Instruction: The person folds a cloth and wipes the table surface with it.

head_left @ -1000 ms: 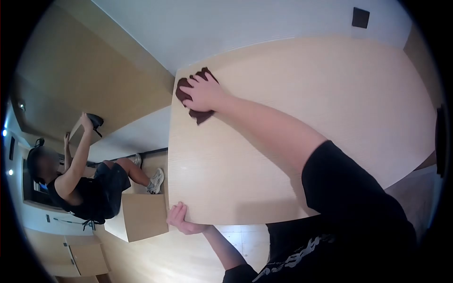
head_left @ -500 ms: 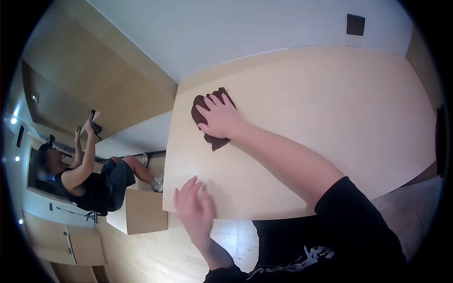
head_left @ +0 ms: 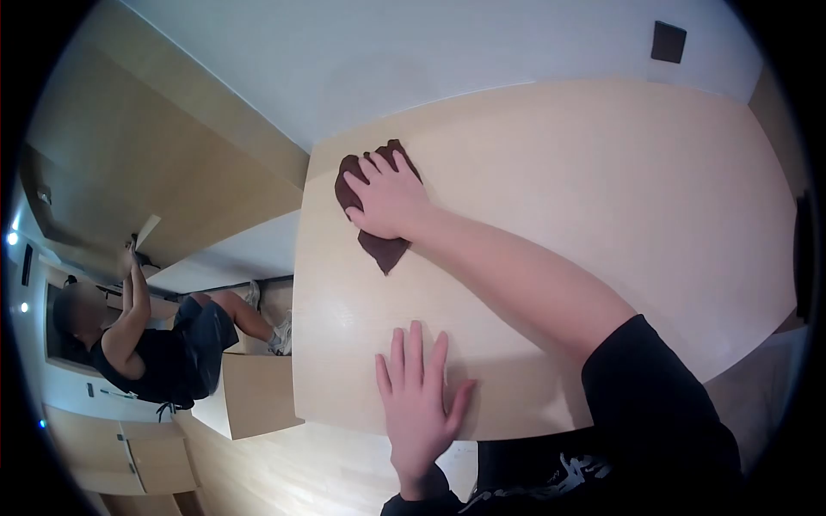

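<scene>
A dark brown cloth [head_left: 385, 249] lies bunched on the pale wooden tabletop [head_left: 559, 189], toward its far left corner. Pressing down on it is my right hand [head_left: 391, 199], its fingers spread over the fabric and their tips curled a little into the folds; the part beneath the palm is hidden. My left hand [head_left: 419, 400] rests palm down at the tabletop's near edge, fingers stretched apart and holding nothing. Bare wood separates it from the cloth.
A white wall with a dark socket plate [head_left: 668, 42] borders the table's far side. At left, another person [head_left: 142, 344] sits on a wooden box [head_left: 258, 396], arms raised to a wooden panel [head_left: 155, 129]. A dark object [head_left: 804, 258] stands at the right edge.
My right hand and the cloth have shifted slightly left and away from me. My left hand has moved right and come down onto the tabletop, fingers spreading. The view has shifted a little.
</scene>
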